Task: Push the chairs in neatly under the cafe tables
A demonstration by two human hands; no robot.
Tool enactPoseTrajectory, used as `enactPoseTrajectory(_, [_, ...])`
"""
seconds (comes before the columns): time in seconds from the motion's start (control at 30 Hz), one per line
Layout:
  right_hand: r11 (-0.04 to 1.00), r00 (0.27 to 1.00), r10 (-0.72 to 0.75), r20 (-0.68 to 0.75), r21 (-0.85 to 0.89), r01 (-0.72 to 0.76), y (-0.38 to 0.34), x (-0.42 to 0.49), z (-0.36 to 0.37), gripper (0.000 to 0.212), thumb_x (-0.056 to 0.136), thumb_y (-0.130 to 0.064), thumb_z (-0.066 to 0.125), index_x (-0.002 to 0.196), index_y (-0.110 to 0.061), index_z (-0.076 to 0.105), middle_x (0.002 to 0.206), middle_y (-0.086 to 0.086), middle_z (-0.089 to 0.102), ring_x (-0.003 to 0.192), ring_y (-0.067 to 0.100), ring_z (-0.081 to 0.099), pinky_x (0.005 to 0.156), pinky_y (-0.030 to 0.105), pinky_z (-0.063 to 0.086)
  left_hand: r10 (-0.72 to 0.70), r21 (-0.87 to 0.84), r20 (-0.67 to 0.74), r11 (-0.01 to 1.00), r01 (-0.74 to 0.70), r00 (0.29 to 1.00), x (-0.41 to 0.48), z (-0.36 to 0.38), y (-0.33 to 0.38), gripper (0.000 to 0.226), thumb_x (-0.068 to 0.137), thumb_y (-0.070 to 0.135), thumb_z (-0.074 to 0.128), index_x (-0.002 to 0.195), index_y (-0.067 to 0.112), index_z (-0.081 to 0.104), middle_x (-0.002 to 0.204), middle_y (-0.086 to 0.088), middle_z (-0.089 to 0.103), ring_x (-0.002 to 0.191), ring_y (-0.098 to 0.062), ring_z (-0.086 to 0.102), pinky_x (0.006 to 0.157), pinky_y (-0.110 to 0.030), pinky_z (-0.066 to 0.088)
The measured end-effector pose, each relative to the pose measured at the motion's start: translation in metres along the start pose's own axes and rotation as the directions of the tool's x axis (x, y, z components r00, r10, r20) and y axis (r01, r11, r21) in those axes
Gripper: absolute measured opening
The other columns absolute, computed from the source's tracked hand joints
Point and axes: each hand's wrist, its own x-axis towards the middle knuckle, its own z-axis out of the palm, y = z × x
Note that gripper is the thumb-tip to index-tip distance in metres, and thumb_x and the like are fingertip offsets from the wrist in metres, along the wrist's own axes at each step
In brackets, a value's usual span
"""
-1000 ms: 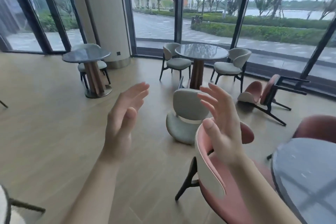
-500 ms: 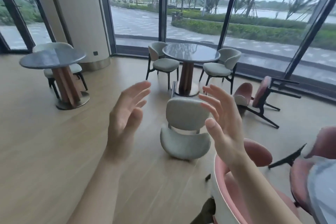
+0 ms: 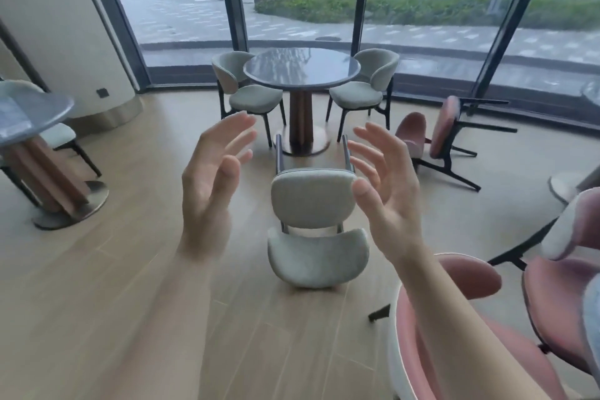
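Head view looks down across a pale wood-plank floor [image 3: 97,318] toward a round grey stone-topped bench [image 3: 302,66] on a brown pedestal by the tall windows. Two upright grey-green upholstered chairs [image 3: 250,91] flank it, one on each side, seats partly under its edge. Nearer, a third grey-green upholstered chair [image 3: 315,224] lies tipped on its back on the floor, backrest toward the camera, dark legs pointing away at the pedestal base, its long axis running straight from viewer to bench. A pink upholstered chair [image 3: 444,130] lies toppled on its side to the right, legs pointing right. Another pink chair's curved back [image 3: 467,276] crowds the lower right foreground. Left hand [image 3: 211,178] and right hand [image 3: 386,185] hang raised either side of the fallen grey chair, each grip spread, fingers apart, holding nothing.
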Motion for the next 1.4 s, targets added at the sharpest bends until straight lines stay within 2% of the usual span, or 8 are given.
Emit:
enactPoseTrajectory(0.3, [1.000, 0.999, 0.007, -0.031, -0.022, -0.008, 0.084, 0.091, 0.006, 0.083, 0.089, -0.067, 0.069, 0.147, -0.012, 0.045, 0.151, 0.015, 0.055, 0.137, 0.029, 0.059, 0.116, 0.057, 0.046, -0.023, -0.020, 0.010, 1.000, 0.023, 1.000, 0.089, 0.013, -0.085, 0.058, 0.097, 0.074, 0.056, 0.142, 0.038, 0.061, 0.151, -0.002, 0.062, 0.143, -0.031, 0.059, 0.112, -0.044, 0.046])
enactPoseTrajectory(0.63, [0.989, 0.994, 0.072, -0.080, -0.125, -0.081, 0.201, 0.187, 0.031, 0.089, 0.087, -0.072, 0.066, 0.148, -0.010, 0.047, 0.148, 0.014, 0.058, 0.133, 0.025, 0.062, 0.114, 0.049, 0.050, -0.054, -0.150, 0.023, 0.987, 0.057, 0.998, 0.189, 0.016, -0.234, 0.058, 0.097, 0.075, 0.054, 0.141, 0.038, 0.061, 0.149, 0.000, 0.063, 0.141, -0.029, 0.060, 0.110, -0.043, 0.048])
enactPoseTrajectory(0.83, [0.971, 0.978, 0.136, -0.157, -0.177, -0.163, 0.296, 0.220, 0.041, 0.091, 0.087, -0.073, 0.064, 0.148, -0.007, 0.048, 0.147, 0.010, 0.059, 0.132, 0.023, 0.064, 0.113, 0.045, 0.052, -0.192, -0.221, 0.059, 0.954, 0.201, 0.980, 0.206, 0.029, -0.342, 0.059, 0.094, 0.077, 0.056, 0.138, 0.039, 0.063, 0.148, -0.002, 0.064, 0.141, -0.031, 0.060, 0.112, -0.044, 0.048])
enactPoseTrajectory(1.07, [0.923, 0.912, 0.324, -0.252, -0.129, -0.363, 0.482, 0.154, 0.033, 0.081, 0.088, -0.069, 0.068, 0.145, -0.015, 0.049, 0.144, 0.008, 0.060, 0.130, 0.020, 0.064, 0.111, 0.041, 0.052, -0.423, -0.205, 0.049, 0.882, 0.423, 0.905, 0.122, 0.055, -0.517, 0.062, 0.090, 0.080, 0.061, 0.135, 0.038, 0.065, 0.147, -0.004, 0.066, 0.139, -0.030, 0.062, 0.111, -0.045, 0.050])
enactPoseTrajectory(1.13, [0.909, 0.888, 0.358, -0.290, -0.108, -0.402, 0.553, 0.118, 0.024, 0.071, 0.089, -0.055, 0.071, 0.144, -0.015, 0.049, 0.142, 0.009, 0.061, 0.129, 0.022, 0.065, 0.111, 0.040, 0.052, -0.477, -0.206, 0.040, 0.856, 0.475, 0.878, 0.081, 0.064, -0.577, 0.063, 0.086, 0.082, 0.062, 0.133, 0.040, 0.067, 0.146, -0.002, 0.067, 0.138, -0.028, 0.063, 0.110, -0.044, 0.052])
enactPoseTrajectory(1.2, [0.885, 0.850, 0.416, -0.324, -0.072, -0.460, 0.629, 0.069, 0.014, 0.065, 0.088, -0.045, 0.067, 0.142, -0.013, 0.050, 0.140, 0.009, 0.061, 0.127, 0.025, 0.065, 0.110, 0.037, 0.052, -0.552, -0.192, 0.034, 0.815, 0.547, 0.833, 0.031, 0.075, -0.644, 0.065, 0.083, 0.084, 0.063, 0.131, 0.041, 0.067, 0.144, 0.000, 0.068, 0.137, -0.026, 0.064, 0.109, -0.045, 0.053])
enactPoseTrajectory(1.33, [0.825, 0.777, 0.519, -0.357, -0.028, -0.564, 0.769, -0.037, -0.007, 0.062, 0.084, -0.047, 0.069, 0.138, -0.020, 0.052, 0.139, 0.011, 0.061, 0.125, 0.024, 0.065, 0.105, 0.030, 0.052, -0.695, -0.222, -0.003, 0.701, 0.677, 0.719, -0.076, 0.094, -0.774, 0.070, 0.076, 0.088, 0.067, 0.128, 0.042, 0.070, 0.141, 0.000, 0.070, 0.132, -0.023, 0.067, 0.110, -0.046, 0.053])
enactPoseTrajectory(1.4, [0.794, 0.745, 0.557, -0.366, -0.028, -0.607, 0.834, -0.092, -0.012, 0.063, 0.082, -0.048, 0.071, 0.137, -0.022, 0.054, 0.137, 0.007, 0.063, 0.122, 0.020, 0.067, 0.104, 0.032, 0.053, -0.767, -0.258, -0.012, 0.622, 0.739, 0.641, -0.133, 0.102, -0.835, 0.074, 0.070, 0.089, 0.071, 0.126, 0.041, 0.070, 0.139, 0.001, 0.071, 0.128, -0.021, 0.069, 0.110, -0.046, 0.054])
